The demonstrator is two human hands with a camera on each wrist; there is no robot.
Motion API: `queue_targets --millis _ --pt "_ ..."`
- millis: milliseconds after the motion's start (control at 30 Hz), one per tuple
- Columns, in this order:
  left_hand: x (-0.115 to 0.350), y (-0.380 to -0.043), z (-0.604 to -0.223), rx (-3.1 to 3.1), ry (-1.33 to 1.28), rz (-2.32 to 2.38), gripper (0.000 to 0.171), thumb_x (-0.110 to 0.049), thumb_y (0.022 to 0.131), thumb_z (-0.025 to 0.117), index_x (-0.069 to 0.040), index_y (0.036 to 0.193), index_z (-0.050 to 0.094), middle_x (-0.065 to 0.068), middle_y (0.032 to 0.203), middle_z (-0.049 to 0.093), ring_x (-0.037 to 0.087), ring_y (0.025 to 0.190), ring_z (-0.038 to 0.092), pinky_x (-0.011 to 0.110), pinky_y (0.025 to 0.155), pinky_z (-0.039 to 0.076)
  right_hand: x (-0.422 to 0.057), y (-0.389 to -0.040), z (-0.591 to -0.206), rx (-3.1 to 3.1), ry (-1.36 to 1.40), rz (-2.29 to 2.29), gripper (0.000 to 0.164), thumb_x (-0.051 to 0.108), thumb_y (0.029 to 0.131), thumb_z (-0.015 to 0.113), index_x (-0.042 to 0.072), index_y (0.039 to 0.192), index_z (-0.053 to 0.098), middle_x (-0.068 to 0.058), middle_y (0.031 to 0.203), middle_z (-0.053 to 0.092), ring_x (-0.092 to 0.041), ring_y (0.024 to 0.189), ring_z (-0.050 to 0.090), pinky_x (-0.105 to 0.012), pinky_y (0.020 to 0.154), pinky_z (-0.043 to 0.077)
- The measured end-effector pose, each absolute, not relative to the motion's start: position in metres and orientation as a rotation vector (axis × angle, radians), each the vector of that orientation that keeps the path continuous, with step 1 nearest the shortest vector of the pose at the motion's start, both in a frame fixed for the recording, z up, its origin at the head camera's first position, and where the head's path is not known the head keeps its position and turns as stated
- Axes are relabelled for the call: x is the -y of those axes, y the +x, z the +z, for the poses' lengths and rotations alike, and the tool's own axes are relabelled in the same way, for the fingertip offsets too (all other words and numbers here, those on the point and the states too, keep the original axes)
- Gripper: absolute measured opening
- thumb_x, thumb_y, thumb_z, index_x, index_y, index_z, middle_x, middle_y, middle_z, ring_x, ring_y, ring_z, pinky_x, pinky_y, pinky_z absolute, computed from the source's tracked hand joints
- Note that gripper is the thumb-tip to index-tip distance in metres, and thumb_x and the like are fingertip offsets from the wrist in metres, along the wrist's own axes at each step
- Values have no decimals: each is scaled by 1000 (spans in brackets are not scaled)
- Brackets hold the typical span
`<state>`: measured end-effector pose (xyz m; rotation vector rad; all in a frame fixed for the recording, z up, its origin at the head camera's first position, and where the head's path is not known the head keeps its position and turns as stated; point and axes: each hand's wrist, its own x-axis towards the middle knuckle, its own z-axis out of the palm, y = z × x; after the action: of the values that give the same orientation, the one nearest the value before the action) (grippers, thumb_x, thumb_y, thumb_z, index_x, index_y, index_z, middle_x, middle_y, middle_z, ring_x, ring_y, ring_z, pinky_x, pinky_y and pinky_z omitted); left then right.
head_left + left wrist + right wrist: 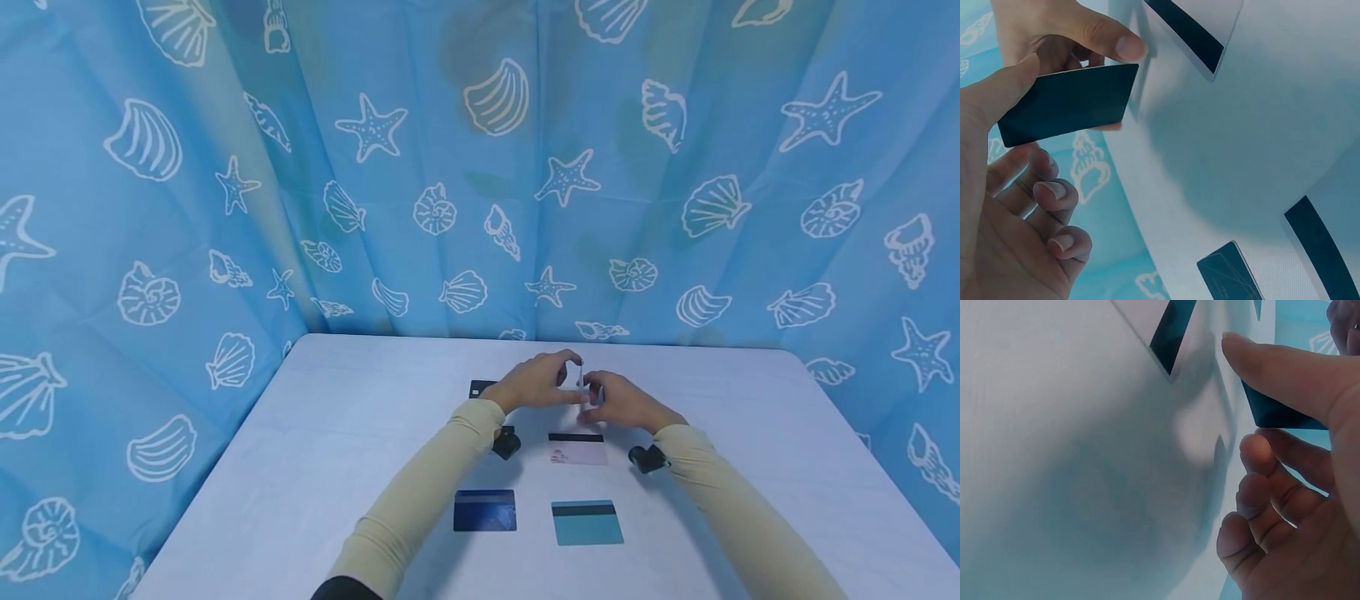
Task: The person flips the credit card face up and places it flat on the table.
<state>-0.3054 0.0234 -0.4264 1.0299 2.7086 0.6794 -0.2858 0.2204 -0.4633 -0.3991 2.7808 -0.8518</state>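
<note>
Near the back of the table, both hands hold a dark card point(1069, 103) up on edge between them. My left hand point(536, 382) pinches one end, its thumb at the upper edge and index finger at the lower, the other fingers loosely curled. At the opposite end my right hand point(626, 402) has its thumb across the card and the index fingertip point(1257, 453) at its lower corner. Below the hands lies a pale card point(577, 452) with a black stripe. Behind the left wrist shows a black card point(478, 387), partly hidden by it.
Closer to the front of the white table point(322, 467) lie a dark blue card point(485, 512) and a teal card point(587, 527) with a dark stripe. A blue curtain point(450, 150) with white shell patterns hangs behind the table and along its sides.
</note>
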Motion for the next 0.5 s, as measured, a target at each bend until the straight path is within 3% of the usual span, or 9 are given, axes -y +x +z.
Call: queue_targets --millis 500 --pt "-17 -307 -426 -2735 1021 739 64 -47 88 70 -20 141 47 5 102 65 11 80 56 22 65 47 -227 -286 -459 -2812 -353 -799 66 28 80 81 2 134 53 -9 101 61 -19 87 55 -31 74 47"
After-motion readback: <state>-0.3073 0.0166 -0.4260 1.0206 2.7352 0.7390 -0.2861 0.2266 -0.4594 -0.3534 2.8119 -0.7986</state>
